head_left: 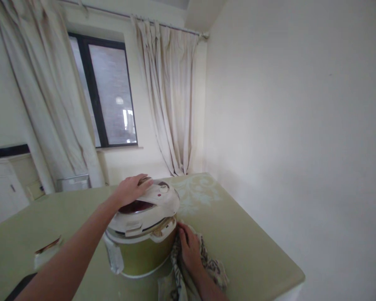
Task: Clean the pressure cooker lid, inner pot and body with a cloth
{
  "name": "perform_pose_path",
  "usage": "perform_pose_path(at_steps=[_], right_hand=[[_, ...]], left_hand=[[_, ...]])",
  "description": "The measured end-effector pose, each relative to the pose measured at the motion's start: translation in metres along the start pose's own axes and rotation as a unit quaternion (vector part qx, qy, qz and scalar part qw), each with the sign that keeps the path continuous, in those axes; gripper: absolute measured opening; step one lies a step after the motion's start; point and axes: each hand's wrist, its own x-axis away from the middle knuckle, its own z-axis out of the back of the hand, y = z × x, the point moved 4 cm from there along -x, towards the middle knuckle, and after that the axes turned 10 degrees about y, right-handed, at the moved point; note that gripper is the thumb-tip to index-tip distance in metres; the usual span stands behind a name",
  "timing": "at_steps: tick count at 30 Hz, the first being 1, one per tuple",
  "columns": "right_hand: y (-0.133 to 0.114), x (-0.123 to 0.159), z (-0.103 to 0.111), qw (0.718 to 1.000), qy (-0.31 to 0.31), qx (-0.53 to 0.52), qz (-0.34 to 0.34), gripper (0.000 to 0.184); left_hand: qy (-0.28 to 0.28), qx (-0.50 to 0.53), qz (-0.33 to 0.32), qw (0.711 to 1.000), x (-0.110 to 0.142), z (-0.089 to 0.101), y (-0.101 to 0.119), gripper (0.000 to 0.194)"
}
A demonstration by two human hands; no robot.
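Observation:
A green and white pressure cooker (142, 238) stands on a pale green table (247, 242). My left hand (130, 189) lies flat on its white lid (158, 200), fingers stretched out over the handle. My right hand (190, 250) presses a patterned cloth (213, 267) against the cooker's right side, its fingers curled on the cloth near the rim.
A white wall rises close on the right of the table. Cream curtains (172, 96) hang by a dark window (108, 92) behind. A white cabinet (6, 184) stands at the far left. A small flat object (47, 251) lies on the table's left part.

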Motion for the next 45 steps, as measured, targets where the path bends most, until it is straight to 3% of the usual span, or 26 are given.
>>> perform_pose_path(at_steps=[2,4,6,7,8,9,11,12,14,15,17,20,25,30,34,40,45], right_hand=[[-0.002,0.000,0.004,1.000,0.012,-0.013,-0.020,0.056],[-0.017,-0.009,0.011,0.998,0.048,-0.026,-0.032,0.056],[-0.054,-0.029,0.018,0.994,0.105,-0.038,-0.013,0.055],[-0.081,-0.043,0.018,0.991,0.128,-0.044,0.018,0.054],[-0.113,-0.059,0.015,0.987,0.140,-0.050,0.058,0.054],[-0.149,-0.076,0.006,0.985,0.124,-0.042,0.108,0.053],[-0.217,-0.106,-0.027,0.976,0.035,0.049,0.208,0.053],[-0.244,-0.118,-0.050,0.961,-0.034,0.128,0.242,0.056],[-0.276,-0.130,-0.095,0.903,-0.164,0.285,0.276,0.066],[-0.281,-0.132,-0.115,0.866,-0.225,0.352,0.275,0.069],[-0.279,-0.131,-0.141,0.811,-0.291,0.427,0.274,0.064],[-0.268,-0.130,-0.153,0.786,-0.309,0.439,0.308,0.052],[-0.264,-0.133,-0.150,0.740,-0.365,0.421,0.376,0.045],[-0.266,-0.141,-0.151,0.747,-0.359,0.417,0.374,0.044],[-0.267,-0.138,-0.152,0.727,-0.391,0.409,0.389,0.042],[-0.260,-0.137,-0.150,0.795,-0.289,0.441,0.299,0.051],[-0.261,-0.138,-0.150,0.781,-0.337,0.416,0.321,0.045]], left_hand=[[0.060,0.124,0.031,0.990,0.021,0.011,-0.018,0.074],[0.182,0.214,0.082,0.956,0.061,0.011,-0.046,0.076],[0.325,0.228,0.151,0.905,0.117,-0.008,-0.075,0.076],[0.359,0.231,0.174,0.887,0.146,-0.027,-0.085,0.081],[0.359,0.239,0.190,0.882,0.172,-0.051,-0.093,0.089],[0.331,0.256,0.195,0.887,0.192,-0.078,-0.098,0.096],[0.299,0.291,0.188,0.889,0.222,-0.123,-0.102,0.105],[0.292,0.292,0.191,0.891,0.230,-0.139,-0.103,0.107],[0.303,0.293,0.193,0.886,0.236,-0.156,-0.105,0.111],[0.311,0.296,0.191,0.883,0.236,-0.159,-0.107,0.112],[0.322,0.305,0.182,0.878,0.233,-0.160,-0.110,0.110],[0.324,0.309,0.172,0.877,0.231,-0.161,-0.115,0.105],[0.308,0.310,0.190,0.879,0.234,-0.170,-0.123,0.108],[0.310,0.315,0.174,0.880,0.235,-0.168,-0.121,0.108],[0.307,0.306,0.179,0.883,0.235,-0.166,-0.119,0.109],[0.319,0.302,0.159,0.884,0.232,-0.164,-0.114,0.108],[0.301,0.287,0.167,0.894,0.233,-0.162,-0.115,0.103]])
